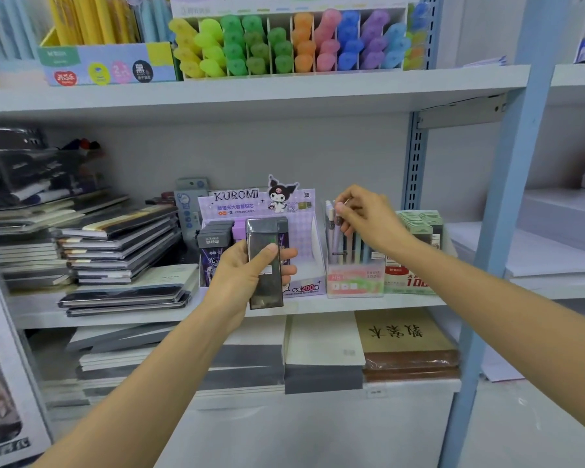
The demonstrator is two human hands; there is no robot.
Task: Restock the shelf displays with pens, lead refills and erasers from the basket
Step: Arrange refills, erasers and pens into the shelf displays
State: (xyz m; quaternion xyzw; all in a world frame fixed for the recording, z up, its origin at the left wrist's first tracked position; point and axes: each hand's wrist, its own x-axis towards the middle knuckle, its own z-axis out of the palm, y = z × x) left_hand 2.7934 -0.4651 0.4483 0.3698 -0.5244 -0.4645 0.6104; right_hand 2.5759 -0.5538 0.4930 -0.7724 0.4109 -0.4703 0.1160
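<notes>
Head view puts the dark lead refill case at centre, upright, gripped by the left hand: thumb across its front, fingers curled round its back. It hangs just in front of the purple display box. Other refill cases stand in the box's left half, and the space at 3 o'clock of them looks free.

I judge this to be the step in hand: seating the case in that gap. I would have it go in upright, label forward, and lowered straight down behind the box's low front wall. That way it does not knock the neighbours at 9 o'clock.

At 3 o'clock of the display box, the right hand pinches the top of a pen between thumb and forefinger. The pen stands in the clear pen box. It should settle fully among the others before the fingers let go, or it may lean out.

Both boxes sit on the middle shelf. Stacked notebooks lie at 9 o'clock of them. I see no basket.
</notes>
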